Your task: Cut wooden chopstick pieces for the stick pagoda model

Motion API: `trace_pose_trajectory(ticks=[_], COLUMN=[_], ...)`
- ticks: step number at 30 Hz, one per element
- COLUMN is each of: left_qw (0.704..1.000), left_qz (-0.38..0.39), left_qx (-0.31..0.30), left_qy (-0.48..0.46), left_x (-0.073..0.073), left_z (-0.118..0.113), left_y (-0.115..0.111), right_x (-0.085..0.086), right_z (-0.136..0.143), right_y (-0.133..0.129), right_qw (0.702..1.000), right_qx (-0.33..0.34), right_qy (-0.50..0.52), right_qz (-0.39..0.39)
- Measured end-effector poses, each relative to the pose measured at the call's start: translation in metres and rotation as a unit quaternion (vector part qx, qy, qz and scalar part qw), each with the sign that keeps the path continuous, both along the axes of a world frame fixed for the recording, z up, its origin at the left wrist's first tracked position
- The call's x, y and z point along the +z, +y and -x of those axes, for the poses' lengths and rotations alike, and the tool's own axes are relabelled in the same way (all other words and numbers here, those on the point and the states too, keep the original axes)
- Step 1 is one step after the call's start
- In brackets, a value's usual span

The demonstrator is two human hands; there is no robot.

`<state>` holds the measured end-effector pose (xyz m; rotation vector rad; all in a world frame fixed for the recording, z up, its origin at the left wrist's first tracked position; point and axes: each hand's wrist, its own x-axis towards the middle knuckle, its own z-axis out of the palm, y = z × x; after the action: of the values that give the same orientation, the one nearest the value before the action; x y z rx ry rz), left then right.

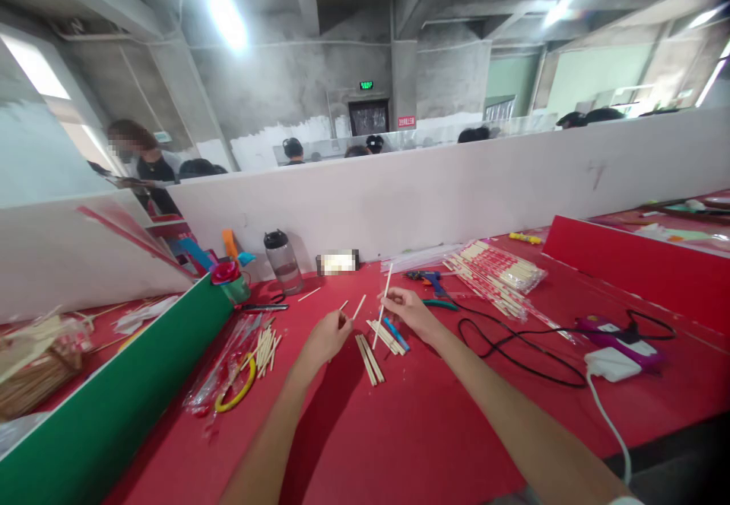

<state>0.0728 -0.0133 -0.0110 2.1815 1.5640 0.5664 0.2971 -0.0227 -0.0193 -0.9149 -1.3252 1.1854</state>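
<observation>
My left hand (pixel 328 335) is closed, its thumb and finger pinching a short pale wooden stick (pixel 359 306) that points up and away. Across from it, my right hand (pixel 406 310) grips a longer thin wooden stick (pixel 386 283) near its middle, tilted over the table. Between and below the hands lie two small groups of cut sticks, a nearer row (pixel 370 360) and another row (pixel 386 337). A blue pen-like item (pixel 396 335) rests beside the second row, under my right hand. The lower end of the right-hand stick passes between the two rows.
At left are a stick pile (pixel 266 350), yellow-handled scissors (pixel 244 391) and a green divider (pixel 131 368). A water bottle (pixel 284 263) stands behind. To the right lie a blue glue gun (pixel 430 281), wrapped chopsticks (pixel 496 273), a black cable (pixel 513 368) and a purple power strip (pixel 621 344).
</observation>
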Motion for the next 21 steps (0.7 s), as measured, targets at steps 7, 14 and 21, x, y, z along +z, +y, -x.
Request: trace_pose_trajectory(ticks=[7, 14, 21], left_qw=[0.925, 0.913, 0.899], left_qz=[0.218, 0.254, 0.276], left_qx=[-0.112, -0.105, -0.105], left_qy=[-0.291, -0.302, -0.324], left_x=[0.003, 0.010, 0.009], left_z=[-0.017, -0.022, -0.024], left_y=[-0.012, -0.021, -0.023], right_x=[-0.002, -0.001, 0.003], right_z=[0.001, 0.005, 0.006], right_y=[0.003, 0.001, 0.001], right_qw=[0.998, 0.995, 0.995], right_qx=[-0.049, -0.037, -0.047], right_qy=[0.042, 0.087, 0.077], right_qz=[0.007, 0.036, 0.032])
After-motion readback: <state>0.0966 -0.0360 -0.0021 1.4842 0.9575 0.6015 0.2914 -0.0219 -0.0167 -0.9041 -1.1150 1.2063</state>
